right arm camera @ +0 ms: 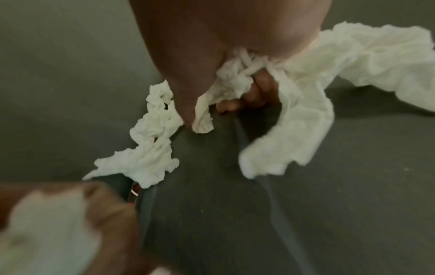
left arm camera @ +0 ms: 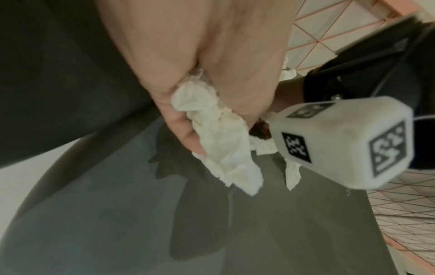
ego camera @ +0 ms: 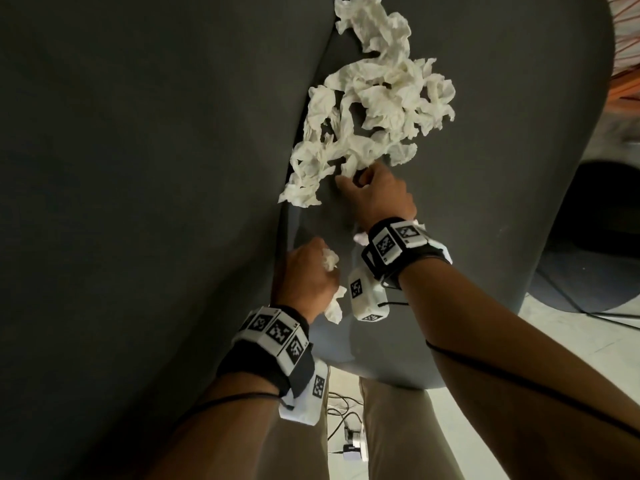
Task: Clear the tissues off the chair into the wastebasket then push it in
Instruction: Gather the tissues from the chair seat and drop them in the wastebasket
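Clutching a tissue wad [ego camera: 330, 259], L hand [ego camera: 308, 275] hovers over chair seat [ego camera: 485, 168]. R hand [ego camera: 375, 194] pinches tissues [ego camera: 374, 109] piled mid-seat.

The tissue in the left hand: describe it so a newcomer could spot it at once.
Start at the dark grey chair seat strewn with the loose tissues. Nearer the seat's front edge, the left hand grips a wadded tissue. Unlike those lying spread out, it is bunched inside a fist, ends poking out.

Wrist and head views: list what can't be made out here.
- Wastebasket: in no view.
- Left hand fingers: head view, behind its own back; only tissue ends show.
- Right hand fingertips: right wrist view, buried in tissues.
- Chair: cut off by every frame.
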{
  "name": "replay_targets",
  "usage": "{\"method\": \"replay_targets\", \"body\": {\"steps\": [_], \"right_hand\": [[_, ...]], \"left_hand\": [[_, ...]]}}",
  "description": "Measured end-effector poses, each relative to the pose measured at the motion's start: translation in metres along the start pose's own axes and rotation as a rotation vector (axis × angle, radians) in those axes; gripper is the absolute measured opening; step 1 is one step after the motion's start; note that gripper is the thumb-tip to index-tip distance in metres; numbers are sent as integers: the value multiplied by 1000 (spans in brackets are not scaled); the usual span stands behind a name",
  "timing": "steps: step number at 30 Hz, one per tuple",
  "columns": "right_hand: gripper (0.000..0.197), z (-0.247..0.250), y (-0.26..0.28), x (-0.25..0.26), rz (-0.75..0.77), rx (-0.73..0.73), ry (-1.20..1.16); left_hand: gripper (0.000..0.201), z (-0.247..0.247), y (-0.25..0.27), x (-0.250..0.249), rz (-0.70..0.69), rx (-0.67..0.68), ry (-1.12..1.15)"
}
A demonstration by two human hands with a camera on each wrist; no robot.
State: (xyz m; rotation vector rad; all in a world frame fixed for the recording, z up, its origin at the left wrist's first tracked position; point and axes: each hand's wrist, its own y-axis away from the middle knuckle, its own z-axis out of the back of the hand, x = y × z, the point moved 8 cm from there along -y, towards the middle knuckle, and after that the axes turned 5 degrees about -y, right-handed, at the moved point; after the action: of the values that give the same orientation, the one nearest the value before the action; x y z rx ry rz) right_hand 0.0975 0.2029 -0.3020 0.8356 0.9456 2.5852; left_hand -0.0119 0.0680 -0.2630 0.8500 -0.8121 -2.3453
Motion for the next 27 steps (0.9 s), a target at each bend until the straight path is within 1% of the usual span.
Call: {"method": "replay_targets", "body": {"steps": [3, 5, 7, 9, 13, 15, 17, 19, 20, 22, 24, 27], "right_hand": [[30, -1, -3, 8, 38, -12, -7], [23, -4, -3, 9, 48, 25, -55], [16, -4, -2, 7, 33, 67, -168], [10, 1, 0, -2, -18, 76, -296], [12, 17, 10, -31, -119, 8, -459], [13, 25, 18, -41, -155, -19, -621], [20, 32, 25, -49, -196, -33, -793], [22, 40, 33, -56, -268, -50, -950], [22, 40, 36, -60, -323, -42, -1054], [24, 36, 40, -63, -401, 23, -1271], [22, 34, 41, -65, -424, 74, -1329], [11, 30, 47, -70, -455, 134, -1333]], "left_hand": [[19, -3, 5, 6, 8, 54, 37], [18, -4, 8, 9, 15, 89, 62], [17, -5, 9, 14, 24, 109, 80], [17, -4, 8, 16, 33, 116, 88], [10, -3, 5, 15, 62, 107, 134], [6, -2, 5, 11, 75, 94, 157], [10, -4, 4, 9, 83, 101, 163], [13, -8, 4, 4, 56, 127, 169], [15, -10, 4, 1, 33, 146, 173], [21, -15, 6, -6, -14, 181, 191], [32, -19, 6, -12, -50, 214, 206], [51, -23, 3, -23, -85, 245, 170]]}}
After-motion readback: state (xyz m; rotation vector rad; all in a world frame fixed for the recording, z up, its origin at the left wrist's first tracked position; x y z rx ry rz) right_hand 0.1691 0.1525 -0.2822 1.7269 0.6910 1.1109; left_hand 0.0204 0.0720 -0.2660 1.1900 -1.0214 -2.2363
